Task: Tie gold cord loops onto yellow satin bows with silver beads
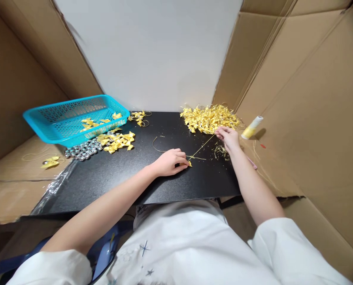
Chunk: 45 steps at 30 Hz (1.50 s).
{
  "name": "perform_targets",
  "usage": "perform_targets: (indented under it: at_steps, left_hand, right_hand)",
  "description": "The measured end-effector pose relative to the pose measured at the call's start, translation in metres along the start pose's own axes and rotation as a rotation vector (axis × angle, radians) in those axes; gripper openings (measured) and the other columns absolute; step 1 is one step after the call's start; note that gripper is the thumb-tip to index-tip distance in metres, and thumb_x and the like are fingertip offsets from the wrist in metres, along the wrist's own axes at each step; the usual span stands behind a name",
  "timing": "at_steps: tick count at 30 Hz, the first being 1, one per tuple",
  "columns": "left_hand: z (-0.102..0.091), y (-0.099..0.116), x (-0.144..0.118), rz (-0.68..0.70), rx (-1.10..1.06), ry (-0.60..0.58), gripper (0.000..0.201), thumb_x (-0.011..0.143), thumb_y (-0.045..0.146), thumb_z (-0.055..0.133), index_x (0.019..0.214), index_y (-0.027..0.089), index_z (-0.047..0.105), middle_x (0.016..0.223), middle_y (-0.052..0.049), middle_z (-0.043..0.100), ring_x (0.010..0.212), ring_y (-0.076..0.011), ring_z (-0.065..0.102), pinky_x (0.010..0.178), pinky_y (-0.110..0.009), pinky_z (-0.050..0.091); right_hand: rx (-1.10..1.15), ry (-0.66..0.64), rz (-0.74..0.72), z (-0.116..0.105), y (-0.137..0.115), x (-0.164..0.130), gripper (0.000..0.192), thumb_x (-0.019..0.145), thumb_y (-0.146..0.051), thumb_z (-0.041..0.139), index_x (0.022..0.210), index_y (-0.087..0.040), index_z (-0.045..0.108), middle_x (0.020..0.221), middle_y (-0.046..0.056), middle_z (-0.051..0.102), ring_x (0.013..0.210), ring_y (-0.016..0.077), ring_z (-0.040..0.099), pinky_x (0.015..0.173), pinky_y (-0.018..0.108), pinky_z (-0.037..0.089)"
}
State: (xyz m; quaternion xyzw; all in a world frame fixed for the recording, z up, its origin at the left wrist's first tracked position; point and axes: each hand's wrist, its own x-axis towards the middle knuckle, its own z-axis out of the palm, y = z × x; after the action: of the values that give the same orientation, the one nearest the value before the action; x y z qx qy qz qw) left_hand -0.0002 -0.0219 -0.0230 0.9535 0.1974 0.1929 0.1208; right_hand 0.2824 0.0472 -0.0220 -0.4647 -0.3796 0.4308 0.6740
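Note:
My left hand (172, 162) rests on the black tabletop, its fingertips pinched on a small yellow ribbon bow (189, 163) that is mostly hidden by them. From the bow a thin gold cord (202, 147) runs taut up to the right. Its far end is pinched in my right hand (228, 138), raised at the front of the yellow pile. A loose cord tail lies to the right of the bow, and a curved cord piece (154, 145) lies beyond my left hand.
A turquoise basket (57, 138) holding yellow bows stands at left. Silver bells (85, 149) and loose bows (118, 141) lie before it. A large pile of corded bows (210, 118) sits at the back right, near cord scraps (220, 151) and a thread spool (252, 127). Cardboard walls flank the table.

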Motion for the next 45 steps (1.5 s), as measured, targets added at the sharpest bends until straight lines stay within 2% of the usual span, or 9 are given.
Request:
perform_targets:
  at_steps: [4,7,12,15,22,29,31,37,45]
  left_hand:
    - [-0.004,-0.001,0.0,-0.06,0.024,0.034,0.027,0.092,0.034,0.052,0.106,0.019,0.069,0.093,-0.007,0.071,0.083,-0.0186,0.06,0.081,-0.031,0.043]
    - [-0.02,-0.016,-0.008,-0.174,0.067,0.11,0.028,0.092,0.03,0.05,0.11,0.017,0.066,0.102,-0.009,0.069,0.093,-0.0205,0.059,0.087,-0.033,0.042]
    - [-0.053,-0.055,-0.036,-0.315,0.126,0.066,0.016,0.074,0.027,0.064,0.085,0.019,0.071,0.087,-0.004,0.067,0.084,-0.0207,0.058,0.08,-0.033,0.042]
    - [-0.056,-0.064,-0.042,-0.336,0.122,0.029,0.012,0.077,0.027,0.06,0.079,0.019,0.07,0.082,-0.003,0.066,0.08,-0.019,0.058,0.08,-0.031,0.042]
    - [-0.043,-0.049,-0.025,-0.358,0.072,0.057,0.017,0.082,0.022,0.052,0.068,0.019,0.061,0.074,-0.006,0.061,0.075,-0.0205,0.056,0.075,-0.032,0.043]
    - [-0.026,-0.02,-0.007,-0.413,-0.152,0.148,0.019,0.088,0.028,0.048,0.079,0.017,0.06,0.076,-0.003,0.064,0.072,-0.018,0.056,0.07,-0.03,0.043]
    - [-0.023,-0.015,-0.004,-0.441,-0.237,0.174,0.02,0.088,0.031,0.049,0.08,0.017,0.061,0.073,-0.001,0.064,0.067,-0.0154,0.055,0.065,-0.027,0.042]
    - [-0.018,-0.019,-0.004,-0.484,-0.476,0.272,0.026,0.087,0.041,0.054,0.088,0.015,0.057,0.07,-0.001,0.064,0.064,-0.0127,0.059,0.062,-0.024,0.045]
    - [-0.015,-0.018,-0.003,-0.452,-0.527,0.299,0.034,0.088,0.048,0.052,0.097,0.016,0.054,0.07,-0.001,0.065,0.065,-0.0134,0.062,0.063,-0.025,0.047]
  right_hand:
    - [-0.269,-0.101,-0.111,0.01,0.006,-0.011,0.015,0.056,-0.018,0.084,0.065,-0.016,0.071,0.057,-0.001,0.069,0.043,0.0087,0.058,0.041,0.019,0.044]
    - [-0.457,-0.19,-0.204,0.016,0.013,-0.02,0.011,0.056,-0.02,0.083,0.062,-0.019,0.073,0.057,-0.002,0.07,0.048,0.0114,0.058,0.05,0.024,0.048]
    - [-0.728,-0.311,-0.352,0.022,0.022,-0.027,0.005,0.064,-0.02,0.077,0.061,-0.024,0.074,0.066,0.0,0.072,0.064,0.0162,0.062,0.073,0.033,0.051]
    - [-0.852,-0.354,-0.431,0.025,0.025,-0.027,0.005,0.067,-0.019,0.075,0.064,-0.024,0.075,0.073,0.002,0.071,0.072,0.0187,0.062,0.079,0.037,0.05]
    - [-0.998,-0.405,-0.693,0.039,0.017,-0.045,0.018,0.082,-0.022,0.065,0.098,-0.02,0.073,0.097,0.008,0.068,0.096,0.026,0.058,0.089,0.044,0.044]
    - [-1.113,-0.707,-0.951,0.069,0.009,-0.082,0.013,0.087,-0.031,0.064,0.093,-0.024,0.074,0.093,0.004,0.071,0.087,0.0202,0.055,0.079,0.036,0.037]
    - [-1.155,-0.709,-0.986,0.071,0.007,-0.086,0.018,0.092,-0.028,0.057,0.09,-0.023,0.074,0.09,0.004,0.072,0.085,0.0204,0.053,0.079,0.038,0.033]
    - [-1.218,-0.6,-1.046,0.067,0.003,-0.09,0.027,0.096,-0.03,0.049,0.114,-0.023,0.068,0.111,0.008,0.07,0.096,0.0245,0.05,0.085,0.042,0.026]
    - [-1.199,-0.61,-1.054,0.07,0.007,-0.094,0.025,0.097,-0.03,0.049,0.091,-0.026,0.073,0.093,0.002,0.073,0.086,0.0199,0.052,0.083,0.039,0.025]
